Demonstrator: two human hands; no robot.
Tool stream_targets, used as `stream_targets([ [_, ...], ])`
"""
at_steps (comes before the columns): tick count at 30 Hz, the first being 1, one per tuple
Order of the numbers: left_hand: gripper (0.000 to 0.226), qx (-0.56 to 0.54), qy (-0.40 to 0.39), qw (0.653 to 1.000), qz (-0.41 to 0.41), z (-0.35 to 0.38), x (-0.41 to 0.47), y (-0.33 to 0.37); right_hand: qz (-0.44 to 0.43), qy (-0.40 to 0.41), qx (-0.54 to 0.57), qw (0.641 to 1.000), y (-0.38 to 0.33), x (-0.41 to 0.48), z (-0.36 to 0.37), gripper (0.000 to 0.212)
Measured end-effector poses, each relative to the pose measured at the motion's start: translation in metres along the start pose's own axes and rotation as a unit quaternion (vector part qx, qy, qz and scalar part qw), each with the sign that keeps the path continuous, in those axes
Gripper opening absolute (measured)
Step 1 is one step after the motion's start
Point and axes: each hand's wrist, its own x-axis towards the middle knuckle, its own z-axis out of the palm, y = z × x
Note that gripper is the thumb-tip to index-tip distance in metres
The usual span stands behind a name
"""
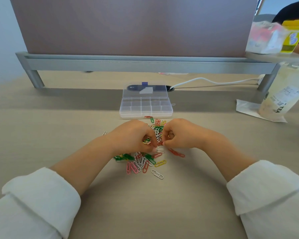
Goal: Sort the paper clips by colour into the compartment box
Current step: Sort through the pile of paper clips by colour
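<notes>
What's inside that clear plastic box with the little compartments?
No paper clips show in the clear plastic compartment box; its sections look bare. The coloured paper clips lie heaped on the beige table, partly covered by the left hand and right hand.

Single head-worn wide-angle view, set above the near edge of the desk point(41, 121) and facing forward and down toward its far edge, where a partition screen point(128, 23) closes the field. The left hand point(133, 135), right hand point(181, 133) and paper clips point(141, 163) lie close beneath the lens at centre; white sleeves point(33, 204) fill the bottom corners. Straight edges bow slightly near the frame margins.
</notes>
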Motion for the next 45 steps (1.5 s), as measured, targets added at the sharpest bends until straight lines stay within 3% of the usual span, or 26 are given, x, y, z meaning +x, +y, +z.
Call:
stream_targets([
  [5,0.019,0.026,-0.021,0.999,0.011,0.006,0.004,0.003,0.002,0.003,-0.001,1.000,0.002,0.000,0.000,0.015],
  [12,0.006,0.031,-0.113,0.993,-0.016,0.003,0.003,0.004,0.001,0.017,0.010,1.000,0.003,0.004,0.003,0.021],
  [18,0.021,-0.077,-0.057,0.990,-0.100,-0.013,-0.001,-0.004,-0.024,0.059,0.080,0.995,0.004,0.007,0.010,0.009],
  [21,0.028,-0.113,-0.033,0.987,-0.110,-0.013,-0.002,-0.005,-0.038,0.035,0.086,0.995,0.001,0.007,0.014,0.019],
  [27,0.035,-0.088,0.031,0.990,-0.101,-0.006,0.003,-0.010,-0.041,0.021,0.049,0.998,0.001,0.007,0.009,0.012],
  [36,0.021,-0.096,-0.005,0.987,-0.132,-0.004,-0.001,-0.023,-0.027,-0.085,0.035,0.995,0.001,0.006,-0.007,0.016],
  [42,0.015,-0.143,-0.011,0.983,-0.115,-0.001,0.001,-0.025,0.000,-0.023,0.039,0.999,0.000,0.014,-0.018,0.012],
  [45,0.011,-0.158,-0.011,0.981,-0.110,0.003,0.002,-0.026,0.014,-0.059,0.018,0.998,-0.003,0.018,-0.016,0.007],
])
